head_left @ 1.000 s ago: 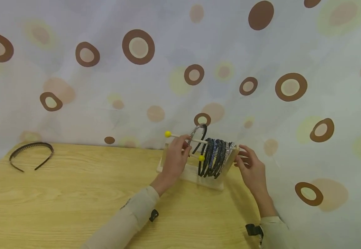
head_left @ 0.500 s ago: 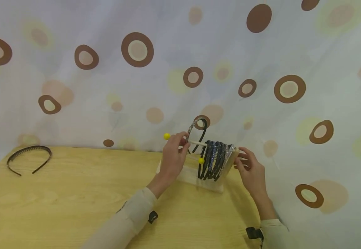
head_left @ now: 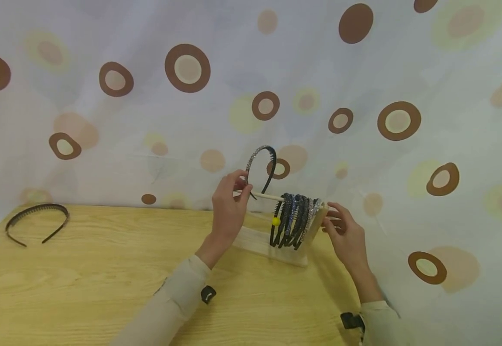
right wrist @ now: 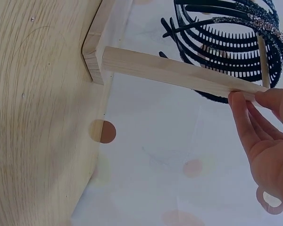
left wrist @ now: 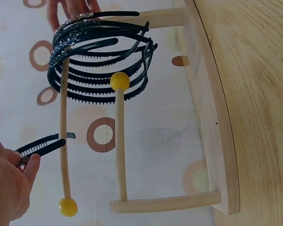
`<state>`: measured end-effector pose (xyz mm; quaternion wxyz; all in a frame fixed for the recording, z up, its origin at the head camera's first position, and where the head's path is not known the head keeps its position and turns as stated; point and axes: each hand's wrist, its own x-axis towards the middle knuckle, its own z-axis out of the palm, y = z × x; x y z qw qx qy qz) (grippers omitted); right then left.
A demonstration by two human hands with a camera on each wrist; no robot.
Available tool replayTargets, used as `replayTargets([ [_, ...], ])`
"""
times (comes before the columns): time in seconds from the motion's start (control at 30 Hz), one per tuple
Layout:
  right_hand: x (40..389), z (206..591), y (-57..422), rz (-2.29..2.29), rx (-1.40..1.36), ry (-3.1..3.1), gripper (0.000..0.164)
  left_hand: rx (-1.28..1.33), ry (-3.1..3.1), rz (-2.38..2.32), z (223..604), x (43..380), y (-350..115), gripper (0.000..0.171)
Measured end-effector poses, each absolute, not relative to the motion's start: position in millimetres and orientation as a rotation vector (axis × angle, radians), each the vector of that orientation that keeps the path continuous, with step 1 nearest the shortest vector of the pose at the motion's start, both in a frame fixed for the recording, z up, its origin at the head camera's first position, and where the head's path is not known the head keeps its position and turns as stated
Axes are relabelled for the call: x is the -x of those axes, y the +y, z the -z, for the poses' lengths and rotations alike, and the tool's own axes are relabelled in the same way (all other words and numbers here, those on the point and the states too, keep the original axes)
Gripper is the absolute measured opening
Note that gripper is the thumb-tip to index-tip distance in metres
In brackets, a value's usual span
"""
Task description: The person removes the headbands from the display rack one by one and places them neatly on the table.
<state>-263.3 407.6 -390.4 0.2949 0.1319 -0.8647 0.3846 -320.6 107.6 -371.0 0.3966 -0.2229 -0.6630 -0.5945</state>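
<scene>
My left hand (head_left: 227, 206) pinches one leg of a toothed headband (head_left: 273, 163) with silver glitter. That headband arches above the upper rod (left wrist: 63, 117) of a wooden rack (head_left: 251, 240), its lower end crossing the rod in the left wrist view. Several dark and glittery headbands (head_left: 296, 221) hang bunched at the rod's right end. My right hand (head_left: 348, 238) holds the top of the rack's right post (right wrist: 179, 73) between thumb and fingers. Yellow balls cap the rods; in the head view the upper rod's ball is hidden behind my left hand.
Another dark headband (head_left: 47, 206) lies on the wooden table (head_left: 104, 278) at the far left. A shorter rod with a yellow ball (left wrist: 119, 81) stands out from the rack's left post. Behind the table hangs a patterned cloth (head_left: 216, 115) with brown rings.
My left hand has moved left along the upper rod and slightly up, carrying the glitter headband away from the bunch. My right hand keeps its hold on the post.
</scene>
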Motion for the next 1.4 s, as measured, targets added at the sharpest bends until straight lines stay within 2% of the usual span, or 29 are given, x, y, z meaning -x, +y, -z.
replayTargets([
  [0.27,266.2,391.2,405.1,-1.006,-0.342,-2.277,0.048,0.508,-1.63,1.553,362.2,329.4,87.0,0.031],
  [0.5,269.0,393.9,402.9,-0.99,-0.314,-2.278,0.049,0.443,-1.529,1.676,334.2,311.0,64.8,0.029],
  [0.67,276.2,394.9,401.1,-0.981,-0.33,-2.281,0.05,0.419,-1.512,1.741,336.2,317.7,40.9,0.03],
  [0.97,282.4,393.2,398.3,-0.996,-0.356,-2.293,0.05,0.331,-1.616,1.699,376.6,336.0,-43.6,0.035],
  [1.2,280.9,394.6,406.2,-0.95,-0.338,-2.322,0.051,0.139,-1.825,1.472,400.9,324.1,-115.8,0.033],
  [1.4,274.3,391.9,420.0,-0.919,-0.286,-2.31,0.051,0.075,-2.015,1.375,414.7,321.6,-151.8,0.034],
])
